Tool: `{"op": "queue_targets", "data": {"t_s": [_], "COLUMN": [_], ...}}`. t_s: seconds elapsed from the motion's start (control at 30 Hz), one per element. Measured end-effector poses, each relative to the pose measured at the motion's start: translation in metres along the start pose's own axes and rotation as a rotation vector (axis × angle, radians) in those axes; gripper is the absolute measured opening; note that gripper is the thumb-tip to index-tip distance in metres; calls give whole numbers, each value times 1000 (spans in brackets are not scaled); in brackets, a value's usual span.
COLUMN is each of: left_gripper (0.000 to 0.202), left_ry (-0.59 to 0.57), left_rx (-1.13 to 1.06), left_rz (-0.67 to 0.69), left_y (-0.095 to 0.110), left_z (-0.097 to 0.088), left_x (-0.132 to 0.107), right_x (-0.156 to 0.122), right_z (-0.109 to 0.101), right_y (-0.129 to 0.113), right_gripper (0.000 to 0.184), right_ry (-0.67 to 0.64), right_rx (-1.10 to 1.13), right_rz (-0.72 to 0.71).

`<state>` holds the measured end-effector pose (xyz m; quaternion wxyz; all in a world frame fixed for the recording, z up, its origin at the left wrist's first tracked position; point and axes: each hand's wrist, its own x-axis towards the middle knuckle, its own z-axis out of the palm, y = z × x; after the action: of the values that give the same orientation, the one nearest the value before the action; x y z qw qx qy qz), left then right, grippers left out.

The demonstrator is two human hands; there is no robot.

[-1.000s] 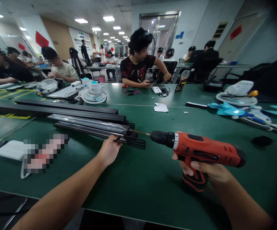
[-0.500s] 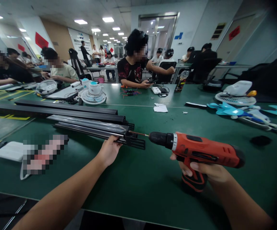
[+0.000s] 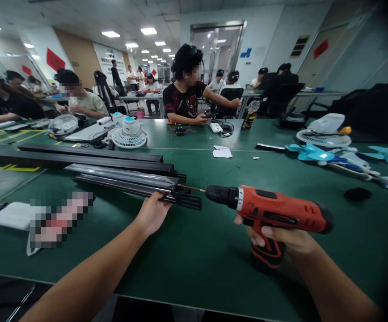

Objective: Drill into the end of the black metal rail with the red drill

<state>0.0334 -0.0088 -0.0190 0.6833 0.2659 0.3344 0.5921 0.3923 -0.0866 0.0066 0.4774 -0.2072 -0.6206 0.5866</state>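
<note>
My right hand (image 3: 281, 239) is wrapped round the grip of a red and black cordless drill (image 3: 277, 208), holding it above the table. From its chuck a long thin bit (image 3: 190, 188) points left to the open end of a black metal profile (image 3: 147, 182). The bit's far tip is hidden at that end. My left hand (image 3: 154, 213) grips the same profile from the near side, close to its right end, fingers partly out of sight beneath it. Clear plastic film (image 3: 123, 172) lies along the profile's top, and a slotted black end piece (image 3: 189, 200) sticks out to the right.
More long black profiles (image 3: 80, 156) lie behind on the green table (image 3: 214, 268). A fan head (image 3: 129, 134), paper scraps (image 3: 222, 152), a bottle (image 3: 250, 115) and blue fan blades (image 3: 309, 153) stand or lie farther back. A person (image 3: 190, 89) sits across the table.
The view has turned slightly to the right, so everything sits a little farther left. Both hands keep their holds, and the drill and profile stay nearly the same relative to each other.
</note>
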Motion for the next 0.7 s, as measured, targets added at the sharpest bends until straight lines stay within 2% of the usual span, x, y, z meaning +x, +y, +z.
{"op": "queue_targets", "data": {"t_s": [0.13,0.37,0.7], "left_gripper": [19,9,7], "left_ry": [-7,29,101], "left_rx": [-10,10,-19], "left_rz": [-15,-68,-26], "left_y": [-1,-1,-1], "left_z": [0,-7,5], "left_x": [1,7,2], "right_x": [0,2,-2], "right_z": [1,1,-1], "right_y": [-1,-2,-10], "right_gripper": [32,42,43], "right_ry": [-14,-21,-74], "right_rx": [-2,-16,-22], "right_rz": [21,2,66]}}
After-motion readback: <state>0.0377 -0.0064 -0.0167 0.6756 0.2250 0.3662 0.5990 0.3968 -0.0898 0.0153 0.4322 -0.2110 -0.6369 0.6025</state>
